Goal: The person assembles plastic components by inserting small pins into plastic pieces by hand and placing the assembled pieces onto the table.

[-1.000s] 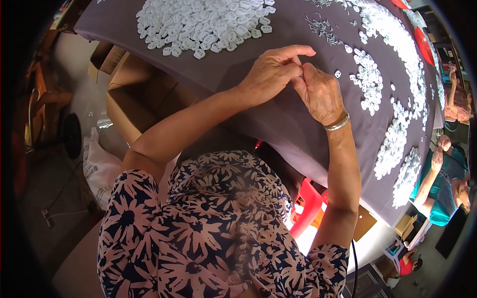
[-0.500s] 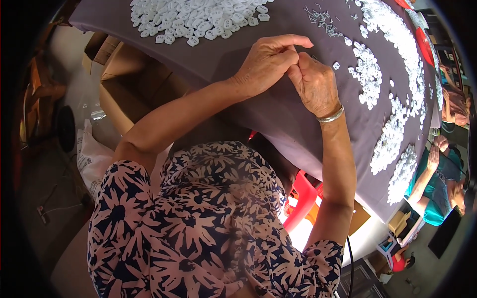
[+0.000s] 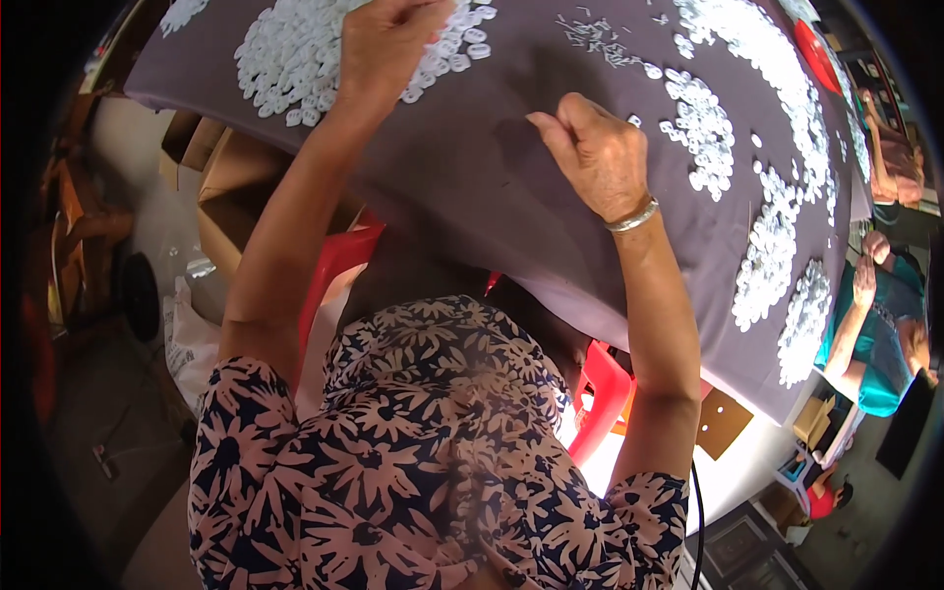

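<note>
My left hand point(image 3: 379, 49) is over the near side of a large heap of small white plastic pieces with holes point(image 3: 285, 69). Its fingers are bent together, and the upper frame edge cuts part of them off. Closer to the middle of the table, my right hand point(image 3: 602, 162) hovers with curled fingers and the thumb pointing left; whatever it may hold is hidden. Beyond it lies a scatter of thin grey pins point(image 3: 600, 41). A smaller group of white pieces point(image 3: 703, 133) is to its right, and one loose white piece point(image 3: 634, 121) sits just beside it.
A dark cloth covers the table point(image 3: 442, 187). More white pieces point(image 3: 767, 265) spread along its right side, near a red tray point(image 3: 816, 57). Cardboard boxes point(image 3: 231, 187) stand on the floor at left. A co-worker in teal point(image 3: 875, 334) sits at right.
My hands were together over the table. My left hand has moved away, up and left to the heap, while my right hand has shifted slightly left and down.
</note>
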`<state>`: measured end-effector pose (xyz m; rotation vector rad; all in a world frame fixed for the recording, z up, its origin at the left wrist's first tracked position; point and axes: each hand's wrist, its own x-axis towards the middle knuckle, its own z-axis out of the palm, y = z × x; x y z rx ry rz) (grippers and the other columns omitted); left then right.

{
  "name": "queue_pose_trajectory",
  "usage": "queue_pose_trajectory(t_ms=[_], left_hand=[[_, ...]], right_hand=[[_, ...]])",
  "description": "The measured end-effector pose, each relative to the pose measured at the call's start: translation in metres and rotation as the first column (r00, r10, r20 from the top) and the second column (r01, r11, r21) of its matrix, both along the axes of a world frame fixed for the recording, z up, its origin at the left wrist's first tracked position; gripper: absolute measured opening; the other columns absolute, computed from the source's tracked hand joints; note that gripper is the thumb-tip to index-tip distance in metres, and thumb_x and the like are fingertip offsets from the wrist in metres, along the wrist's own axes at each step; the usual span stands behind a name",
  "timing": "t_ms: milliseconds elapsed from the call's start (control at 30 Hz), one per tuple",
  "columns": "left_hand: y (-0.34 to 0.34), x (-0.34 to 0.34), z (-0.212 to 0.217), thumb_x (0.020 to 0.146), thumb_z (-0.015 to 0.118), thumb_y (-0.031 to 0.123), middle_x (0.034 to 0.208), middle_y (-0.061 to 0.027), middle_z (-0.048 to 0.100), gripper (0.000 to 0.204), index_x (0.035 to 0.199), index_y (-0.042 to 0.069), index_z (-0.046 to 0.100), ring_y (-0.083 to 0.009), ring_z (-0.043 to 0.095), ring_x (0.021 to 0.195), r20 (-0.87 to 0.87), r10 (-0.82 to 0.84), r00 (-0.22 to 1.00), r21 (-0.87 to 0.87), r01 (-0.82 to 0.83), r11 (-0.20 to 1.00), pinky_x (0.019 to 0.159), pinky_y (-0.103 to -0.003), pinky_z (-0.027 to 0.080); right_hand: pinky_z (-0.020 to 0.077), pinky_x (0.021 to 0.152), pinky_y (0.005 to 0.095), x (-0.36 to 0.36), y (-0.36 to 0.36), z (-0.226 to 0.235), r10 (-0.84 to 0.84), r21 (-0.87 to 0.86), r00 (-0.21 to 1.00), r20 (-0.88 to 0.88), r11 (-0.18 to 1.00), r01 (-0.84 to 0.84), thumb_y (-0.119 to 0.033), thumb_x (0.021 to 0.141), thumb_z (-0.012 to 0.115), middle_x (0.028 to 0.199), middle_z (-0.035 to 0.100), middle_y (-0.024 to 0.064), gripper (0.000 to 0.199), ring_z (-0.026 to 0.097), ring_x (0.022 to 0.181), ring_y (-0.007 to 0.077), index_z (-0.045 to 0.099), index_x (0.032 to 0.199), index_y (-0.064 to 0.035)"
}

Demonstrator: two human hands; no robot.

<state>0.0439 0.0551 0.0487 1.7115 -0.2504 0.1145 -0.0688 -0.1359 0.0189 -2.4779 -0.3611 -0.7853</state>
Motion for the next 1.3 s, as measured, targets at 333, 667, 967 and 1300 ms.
queue_pose_trajectory(t_ms=[333,667,967,1300], left_hand=[[0.051,0.066,-0.003,0.085,0.066,0.021,0.078,-0.0001,0.065,0.021,0.098,0.006,0.071,-0.0063,0.056,0.069,0.316,0.094,0.944,0.332,-0.203,0.921,0.063,-0.022,0.045],[0.012,0.004,-0.003,0.085,0.067,0.017,0.074,0.0013,0.061,0.021,0.102,0.006,0.066,-0.0059,0.053,0.067,0.227,-0.062,0.972,0.203,0.015,0.979,0.063,-0.022,0.044],[-0.045,-0.054,-0.02,0.083,0.065,0.009,0.078,-0.0025,0.062,0.013,0.095,0.002,0.064,-0.0073,0.053,0.066,0.054,-0.529,0.847,0.172,0.514,0.841,0.063,-0.023,0.046],[-0.051,-0.06,-0.041,0.085,0.065,0.009,0.083,0.0016,0.062,0.011,0.095,0.003,0.064,-0.0049,0.053,0.07,0.025,-0.53,0.848,0.154,0.52,0.84,0.066,-0.02,0.046]], right_hand=[[0.0435,0.044,0.0347,0.0,-0.006,-0.006,-0.014,-0.078,0.999,0.053,0.997,0.018,-0.019,0.076,0.074,0.062,0.054,0.0056,0.032,0.056,0.052,0.0262,0.045,0.067,-0.0081],[0.0482,0.061,0.0252,0.0,-0.104,0.011,-0.394,0.187,0.918,0.051,0.906,0.379,-0.013,0.083,0.067,0.075,0.066,0.0064,0.011,0.059,0.064,0.0096,0.068,0.092,-0.0067],[0.0475,0.065,0.0237,-0.017,-0.137,0.019,-0.371,0.102,0.887,-0.276,0.906,0.411,-0.009,0.079,0.068,0.078,0.066,0.002,0.01,0.06,0.069,0.009,0.068,0.088,-0.0053],[0.0466,0.065,0.0283,-0.01,-0.113,0.016,-0.322,-0.069,0.885,-0.336,0.946,0.317,-0.009,0.073,0.072,0.076,0.062,0.003,0.013,0.056,0.069,0.0143,0.066,0.084,-0.0049]])
